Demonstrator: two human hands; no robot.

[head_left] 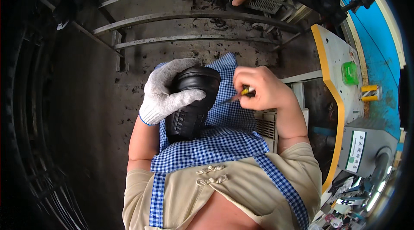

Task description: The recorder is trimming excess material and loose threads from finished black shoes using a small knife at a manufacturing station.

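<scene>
My left hand (166, 90), in a white knitted glove with a blue cuff edge, is closed round a black shoe (199, 84). The shoe stands tilted above my lap, its rounded end up and its ridged sole side toward me. Bare and closed, my right hand (261, 87) grips a small knife (246, 92) with a yellow and black handle. Its thin blade points left toward the shoe, with a gap between them. Fingers cover most of the handle. Beneath both hands spreads a blue and white checked apron (207, 148).
Metal rack rails (194, 15) cross ahead of me. On the right stands a yellow-edged workbench (340, 57) with a green plastic container (349, 73), a yellow tape roll (370, 93) and a grey machine (366, 143). A pale crate (266, 124) sits below my right forearm.
</scene>
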